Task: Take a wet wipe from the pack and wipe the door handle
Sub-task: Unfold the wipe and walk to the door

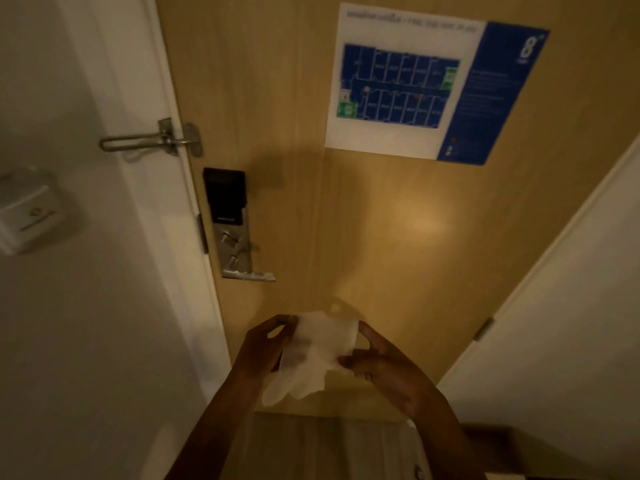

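A white wet wipe [313,355] hangs spread between both hands in front of a wooden door [381,220]. My left hand [263,348] pinches its left edge, and my right hand [384,365] pinches its right edge. The wipe's lower part droops loose. The metal lever door handle [251,274] sticks out to the right from a silver lock plate, above and left of my hands and apart from them. A black card reader [225,197] sits on the plate above the handle. The pack of wipes is not in view.
A metal swing-bar latch [152,139] bridges the white door frame [180,202] and the door. A blue and white floor plan [429,88] is stuck high on the door. A white wall box [29,213] is at left. A white wall [571,323] stands at right.
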Demonstrator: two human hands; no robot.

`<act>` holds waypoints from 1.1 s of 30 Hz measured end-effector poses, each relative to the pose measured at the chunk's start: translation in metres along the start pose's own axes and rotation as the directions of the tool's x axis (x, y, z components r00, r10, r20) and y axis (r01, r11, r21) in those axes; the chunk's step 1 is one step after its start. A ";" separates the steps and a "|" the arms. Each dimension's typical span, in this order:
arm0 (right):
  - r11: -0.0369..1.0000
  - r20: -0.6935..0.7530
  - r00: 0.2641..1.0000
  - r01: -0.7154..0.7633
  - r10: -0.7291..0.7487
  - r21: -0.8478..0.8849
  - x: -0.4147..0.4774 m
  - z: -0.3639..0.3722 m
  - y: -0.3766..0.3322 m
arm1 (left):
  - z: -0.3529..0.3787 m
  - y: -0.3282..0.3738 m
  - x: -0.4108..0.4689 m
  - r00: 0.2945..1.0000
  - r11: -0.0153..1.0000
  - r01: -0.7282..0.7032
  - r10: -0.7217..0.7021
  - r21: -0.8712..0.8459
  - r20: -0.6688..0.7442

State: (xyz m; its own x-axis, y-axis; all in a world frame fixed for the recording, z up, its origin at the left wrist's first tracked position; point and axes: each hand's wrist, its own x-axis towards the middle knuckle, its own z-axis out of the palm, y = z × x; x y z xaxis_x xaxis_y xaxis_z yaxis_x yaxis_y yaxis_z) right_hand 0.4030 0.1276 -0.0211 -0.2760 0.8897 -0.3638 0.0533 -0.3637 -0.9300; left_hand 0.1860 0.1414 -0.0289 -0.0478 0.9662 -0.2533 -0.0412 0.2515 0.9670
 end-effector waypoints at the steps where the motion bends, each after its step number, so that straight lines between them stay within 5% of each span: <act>1: 0.999 -0.015 1.000 0.002 -0.003 -0.042 0.002 0.008 0.000 | -0.007 -0.002 0.000 1.000 1.000 0.009 -0.009 0.010 -0.003; 9: 0.998 -0.066 0.997 0.047 -0.050 -0.050 0.013 0.039 -0.005 | -0.048 -0.007 -0.005 0.978 0.997 0.081 -0.079 -0.001 0.194; 14: 0.997 -0.080 0.994 0.074 -0.076 -0.024 0.022 0.045 -0.009 | -0.063 -0.011 -0.002 0.948 0.997 0.000 -0.025 0.078 0.317; 23: 0.988 -0.152 0.981 0.108 -0.124 -0.109 0.036 0.044 -0.008 | -0.063 -0.008 0.000 0.988 0.991 -0.071 0.053 0.115 0.148; 28: 0.855 -0.195 0.933 0.176 -0.304 -0.488 0.041 0.044 -0.002 | -0.060 -0.012 -0.002 0.997 1.000 -0.020 0.021 -0.016 0.078; 33: 0.935 -0.053 0.983 0.152 -0.178 -0.321 0.050 0.039 -0.004 | -0.060 -0.014 -0.004 0.995 0.990 -0.085 0.079 0.114 0.062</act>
State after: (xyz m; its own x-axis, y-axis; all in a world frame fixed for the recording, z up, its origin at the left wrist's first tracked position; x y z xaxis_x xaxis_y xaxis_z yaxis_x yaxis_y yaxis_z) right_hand 0.3518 0.1626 -0.0329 -0.2301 0.9535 -0.1944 0.3157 -0.1158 -0.9418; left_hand 0.1272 0.1302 -0.0429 0.0107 0.9847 -0.1741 0.0774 0.1728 0.9819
